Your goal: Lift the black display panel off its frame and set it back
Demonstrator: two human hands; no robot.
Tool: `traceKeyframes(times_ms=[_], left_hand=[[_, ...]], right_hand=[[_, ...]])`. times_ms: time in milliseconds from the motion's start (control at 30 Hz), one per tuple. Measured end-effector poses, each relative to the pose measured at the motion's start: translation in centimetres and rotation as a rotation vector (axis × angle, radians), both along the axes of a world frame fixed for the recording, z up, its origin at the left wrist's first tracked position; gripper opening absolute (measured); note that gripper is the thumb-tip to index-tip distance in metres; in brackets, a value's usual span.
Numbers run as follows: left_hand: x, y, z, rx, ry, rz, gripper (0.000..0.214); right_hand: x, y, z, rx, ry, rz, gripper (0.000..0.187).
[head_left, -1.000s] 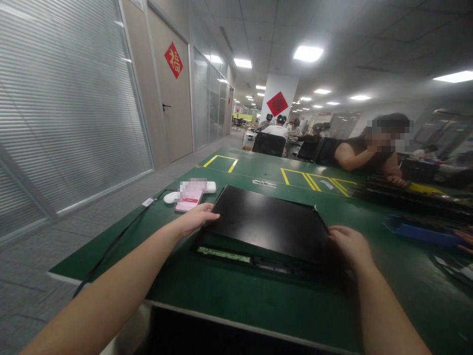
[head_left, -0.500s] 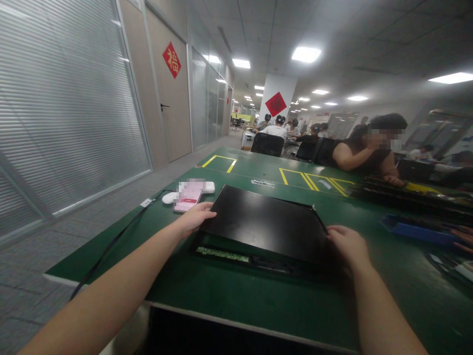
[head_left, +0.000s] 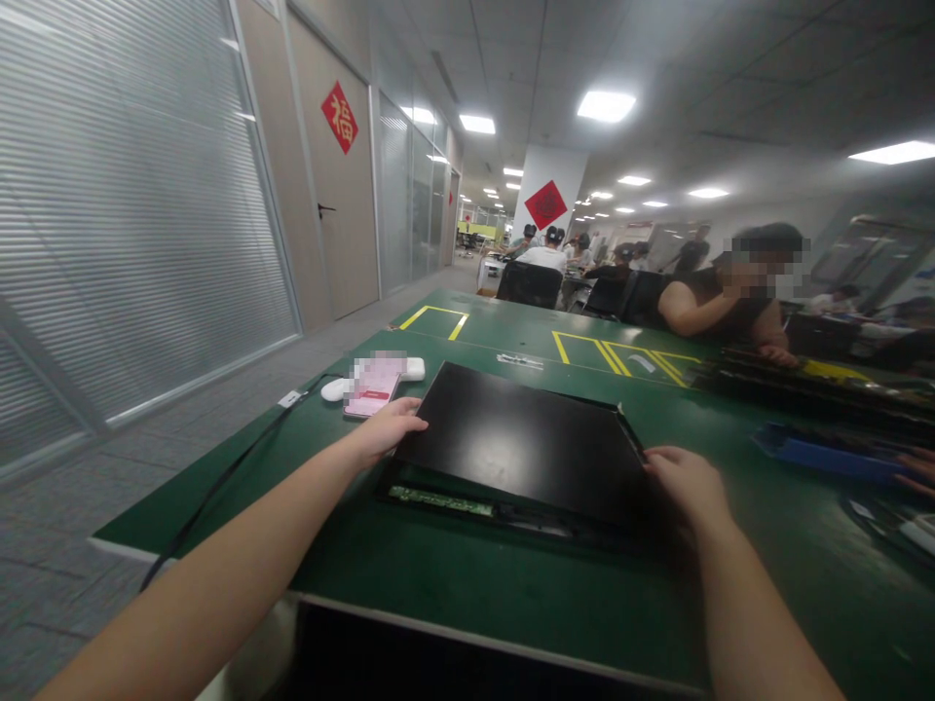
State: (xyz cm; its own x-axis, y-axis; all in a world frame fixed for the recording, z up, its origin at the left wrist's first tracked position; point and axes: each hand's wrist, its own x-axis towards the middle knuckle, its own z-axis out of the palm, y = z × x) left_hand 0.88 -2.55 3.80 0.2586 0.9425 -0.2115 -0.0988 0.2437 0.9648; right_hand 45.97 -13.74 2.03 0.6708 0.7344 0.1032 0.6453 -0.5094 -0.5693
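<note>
A flat black screen panel (head_left: 522, 433) is tilted over a dark frame on the green table, its near edge raised. My left hand (head_left: 391, 428) grips the panel's left edge with the thumb on top. At the opposite side my right hand (head_left: 683, 477) is closed on the right edge; its fingertips are partly hidden. Under the near edge a strip of green circuit board (head_left: 440, 500) shows inside the dark frame (head_left: 544, 524). A phone (head_left: 371, 389) with a pink screen lies beyond my left hand.
On the green table (head_left: 467, 574) are yellow tape outlines (head_left: 614, 358), a white mouse-like object (head_left: 334, 390), and a black cable (head_left: 226, 474) over the left edge. A blue tray (head_left: 825, 456) and a stack of dark parts (head_left: 796, 389) lie right, near a seated co-worker (head_left: 730, 307).
The panel has shifted very slightly, and the reflection on it is brighter. Both hands keep their places on its edges. A person now shows standing in the far background.
</note>
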Motion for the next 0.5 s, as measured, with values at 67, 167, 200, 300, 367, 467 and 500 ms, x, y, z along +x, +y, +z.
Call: traceKeyframes(times_ms=[67, 167, 200, 300, 367, 467, 500], left_hand=[[-0.06, 0.05, -0.12, 0.011, 0.018, -0.012, 0.041], [-0.1, 0.09, -0.21, 0.016, 0.038, -0.04, 0.045], [-0.1, 0.11, -0.23, 0.013, 0.029, -0.055, 0.046], [-0.12, 0.27, -0.4, 0.014, -0.022, -0.083, 0.044], [-0.13, 0.46, -0.56, 0.02, -0.044, -0.078, 0.04], [-0.06, 0.67, -0.69, 0.004, -0.069, -0.061, 0.039], [-0.01, 0.68, -0.66, -0.008, -0.078, -0.052, 0.039]], right_hand=[[0.14, 0.07, -0.14, -0.036, -0.011, 0.004, 0.028], [0.25, 0.12, -0.38, -0.052, -0.02, 0.014, 0.032], [0.25, 0.12, -0.42, -0.052, -0.021, 0.014, 0.032], [0.18, 0.08, -0.39, -0.042, -0.006, 0.005, 0.031], [0.1, 0.07, -0.27, -0.03, 0.013, -0.003, 0.03], [0.0, 0.08, -0.1, -0.02, 0.037, -0.009, 0.03], [-0.03, 0.07, -0.05, -0.02, 0.041, -0.011, 0.03]])
